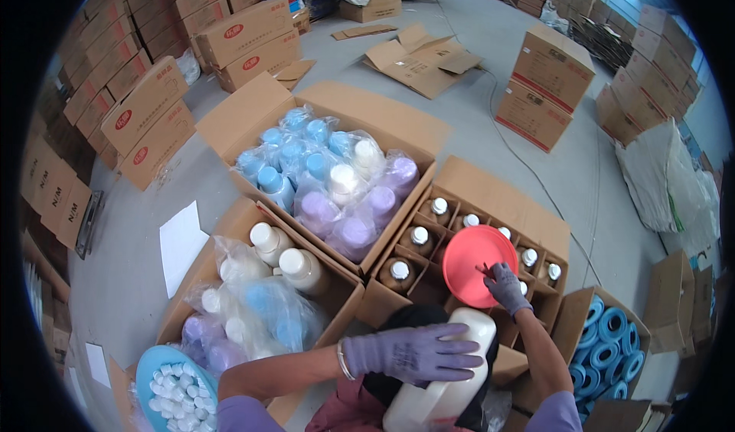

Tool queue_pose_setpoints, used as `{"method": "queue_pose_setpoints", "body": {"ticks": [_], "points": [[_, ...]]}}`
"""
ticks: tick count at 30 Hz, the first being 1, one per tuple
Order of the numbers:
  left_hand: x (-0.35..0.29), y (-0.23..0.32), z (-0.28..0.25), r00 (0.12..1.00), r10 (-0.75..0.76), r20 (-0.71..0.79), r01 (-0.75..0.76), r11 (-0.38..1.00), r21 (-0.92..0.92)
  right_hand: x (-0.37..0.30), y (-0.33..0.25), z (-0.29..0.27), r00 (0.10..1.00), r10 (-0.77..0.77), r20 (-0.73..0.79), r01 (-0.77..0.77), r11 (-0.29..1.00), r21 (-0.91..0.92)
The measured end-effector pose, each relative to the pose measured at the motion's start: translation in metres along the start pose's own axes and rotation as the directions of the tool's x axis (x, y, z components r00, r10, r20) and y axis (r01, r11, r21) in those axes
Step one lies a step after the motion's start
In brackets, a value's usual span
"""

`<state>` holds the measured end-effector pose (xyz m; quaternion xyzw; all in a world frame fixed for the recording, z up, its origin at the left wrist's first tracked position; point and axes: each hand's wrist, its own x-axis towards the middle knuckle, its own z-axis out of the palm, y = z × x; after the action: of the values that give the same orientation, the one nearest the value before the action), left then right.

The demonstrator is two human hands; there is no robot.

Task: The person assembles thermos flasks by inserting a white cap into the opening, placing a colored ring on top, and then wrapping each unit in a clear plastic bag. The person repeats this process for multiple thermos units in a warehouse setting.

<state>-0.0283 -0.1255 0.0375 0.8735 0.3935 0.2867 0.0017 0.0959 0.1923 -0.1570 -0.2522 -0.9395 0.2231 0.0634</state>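
Note:
My left hand [417,353], in a grey-purple glove, lies across a large cream-white bottle [432,409] tilted in my lap. Its fingers reach over the bottle's side and hold it. My right hand [505,288], gloved the same way, is over a round red basin [467,252]. The fingers pinch together around small dark reddish pieces, too small to name. Under the basin is a divided carton [490,179] of silvery-brown bottles with white caps, such as this capped bottle [398,273]. The lower end of the cream bottle is cut off by the frame.
Ahead, an open carton [367,103] holds bagged blue, white and purple bottles; another carton [337,321] at left holds more. A blue basin [142,378] of white caps stands lower left, a box of blue rings [612,325] at right. Stacked cartons [249,41] stand behind.

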Motion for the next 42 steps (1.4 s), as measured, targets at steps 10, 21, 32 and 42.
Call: {"method": "queue_pose_setpoints", "body": {"ticks": [10, 21, 32, 42], "points": [[-0.390, -0.315, -0.081, -0.418, -0.838, -0.351, 0.733, -0.539, 0.415, -0.031, -0.045, -0.047, 0.995, -0.083, -0.047, 0.083, 0.997, 0.000], [-0.439, -0.322, -0.069, -0.331, -0.824, -0.461, 0.865, -0.069, -0.497, -0.056, -0.032, -0.033, 0.997, -0.060, -0.043, 0.057, 0.996, -0.066], [-0.091, -0.139, -0.285, 0.597, -0.369, -0.713, -0.408, 0.625, -0.665, 0.046, -0.161, -0.045, 0.807, -0.497, -0.319, 0.525, 0.851, 0.003], [-0.042, -0.114, -0.169, 0.388, -0.584, -0.713, 0.389, 0.805, -0.448, 0.121, -0.230, 0.029, 0.984, -0.066, -0.167, 0.179, 0.445, 0.877]]}}
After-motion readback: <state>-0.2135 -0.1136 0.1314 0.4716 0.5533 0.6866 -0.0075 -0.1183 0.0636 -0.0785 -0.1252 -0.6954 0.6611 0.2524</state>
